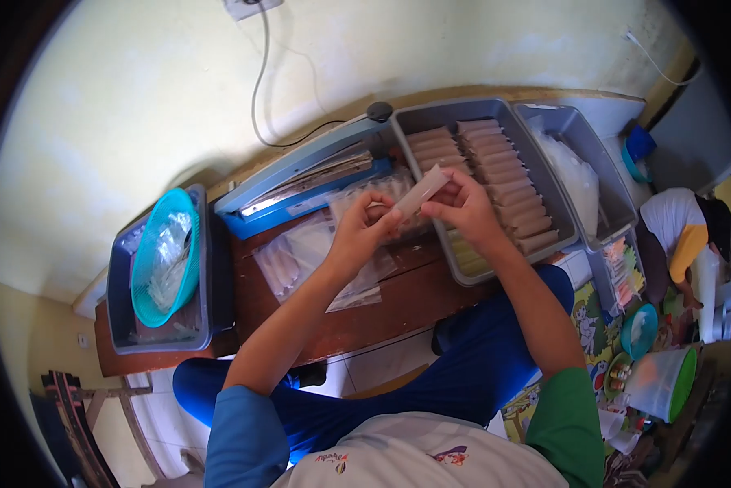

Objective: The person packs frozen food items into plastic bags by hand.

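Brown table (255, 301) below; we hold one wrapped tube (422, 193) toward one o'clock, left hand (365, 223) pinching its seven-o'clock end, right hand (465, 207) its one-o'clock end. Light, even grip should spare the wrapper; seal's too blurred to judge.

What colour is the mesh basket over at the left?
The mesh basket is turquoise; the head view shows it best.

Site: small home-style packing workshop.
Evidence: blue sealer (300, 195), grey crate (543, 175) of wrapped tubes (505, 171), wooden table (414, 293), cartoon floor mat (586, 313).
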Motion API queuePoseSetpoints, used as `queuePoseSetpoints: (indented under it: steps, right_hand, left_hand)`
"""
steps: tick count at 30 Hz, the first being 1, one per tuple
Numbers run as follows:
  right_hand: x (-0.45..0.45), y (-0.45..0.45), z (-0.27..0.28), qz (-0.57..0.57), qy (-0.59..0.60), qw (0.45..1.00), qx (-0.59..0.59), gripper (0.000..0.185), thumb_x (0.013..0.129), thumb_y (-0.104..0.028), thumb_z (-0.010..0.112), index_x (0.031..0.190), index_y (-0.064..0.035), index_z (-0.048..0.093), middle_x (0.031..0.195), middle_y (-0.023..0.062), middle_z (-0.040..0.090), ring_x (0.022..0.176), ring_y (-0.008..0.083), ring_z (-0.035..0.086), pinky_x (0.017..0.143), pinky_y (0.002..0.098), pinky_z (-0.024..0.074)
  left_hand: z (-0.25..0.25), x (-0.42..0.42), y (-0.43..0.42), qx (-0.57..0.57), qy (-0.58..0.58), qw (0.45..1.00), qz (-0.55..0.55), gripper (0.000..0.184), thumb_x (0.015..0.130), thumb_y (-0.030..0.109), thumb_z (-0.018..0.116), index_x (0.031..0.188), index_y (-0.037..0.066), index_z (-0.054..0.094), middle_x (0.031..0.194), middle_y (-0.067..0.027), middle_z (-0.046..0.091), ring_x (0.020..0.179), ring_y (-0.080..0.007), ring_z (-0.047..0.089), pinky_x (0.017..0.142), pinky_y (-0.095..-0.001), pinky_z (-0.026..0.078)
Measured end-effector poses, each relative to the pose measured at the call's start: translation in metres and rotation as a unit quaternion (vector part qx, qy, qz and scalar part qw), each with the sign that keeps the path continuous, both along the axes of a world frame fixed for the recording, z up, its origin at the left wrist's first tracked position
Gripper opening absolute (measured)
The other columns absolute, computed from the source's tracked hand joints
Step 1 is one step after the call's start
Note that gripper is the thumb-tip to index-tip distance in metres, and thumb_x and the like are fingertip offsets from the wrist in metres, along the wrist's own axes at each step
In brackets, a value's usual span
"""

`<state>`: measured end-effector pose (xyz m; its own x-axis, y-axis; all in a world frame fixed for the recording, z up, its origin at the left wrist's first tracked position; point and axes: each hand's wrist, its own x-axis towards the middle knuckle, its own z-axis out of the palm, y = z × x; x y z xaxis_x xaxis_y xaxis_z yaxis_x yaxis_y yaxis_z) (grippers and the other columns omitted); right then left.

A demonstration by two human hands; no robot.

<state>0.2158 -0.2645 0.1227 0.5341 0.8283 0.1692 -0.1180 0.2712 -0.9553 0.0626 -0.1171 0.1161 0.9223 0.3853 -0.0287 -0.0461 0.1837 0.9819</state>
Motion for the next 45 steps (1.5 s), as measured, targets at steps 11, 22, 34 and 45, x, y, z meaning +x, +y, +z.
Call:
queuePoseSetpoints:
  steps: [11,22,34,45]
  right_hand:
    - [-0.114,0.034,-0.054,0.140,0.085,0.980,-0.114,0.028,0.094,-0.012,0.061,0.119,0.0008,0.058,0.106,0.0075,0.067,0.095,0.0133,0.064,0.085,0.0281,0.0514]
    - [-0.135,0.028,-0.048,0.273,0.124,0.911,-0.284,0.026,0.097,-0.016,0.056,0.116,0.0008,0.049,0.092,0.0114,0.064,0.065,0.0170,0.066,0.055,0.0273,0.0555]
    - [-0.148,0.024,-0.087,0.424,0.147,0.810,-0.377,0.035,0.088,-0.005,0.063,0.118,0.0023,0.048,0.099,0.0124,0.064,0.069,0.0160,0.065,0.061,0.0263,0.0560]
    - [-0.157,0.027,-0.095,0.343,0.119,0.856,-0.367,0.034,0.086,-0.003,0.061,0.117,0.0049,0.051,0.090,0.0095,0.060,0.068,0.0165,0.064,0.059,0.0288,0.0557]
  left_hand:
    - [-0.037,-0.116,0.015,0.008,0.055,0.998,0.035,0.028,0.091,0.017,0.069,0.110,0.001,0.055,0.093,-0.0100,0.069,0.083,-0.0152,0.065,0.077,-0.0285,0.050]
    - [-0.056,-0.168,0.031,0.572,0.101,0.807,0.110,0.048,0.073,0.009,0.075,0.117,0.006,0.057,0.100,-0.0133,0.058,0.099,-0.0322,0.056,0.085,-0.0417,0.045]
    - [-0.089,-0.178,0.037,0.605,0.179,0.766,0.122,0.055,0.072,0.021,0.077,0.120,0.006,0.054,0.110,-0.0130,0.053,0.105,-0.0303,0.051,0.089,-0.0413,0.039]
    - [-0.105,-0.166,0.042,0.632,0.149,0.737,0.187,0.015,0.079,0.014,0.067,0.090,0.008,0.058,0.095,-0.0094,0.055,0.092,-0.0281,0.054,0.080,-0.0401,0.040]
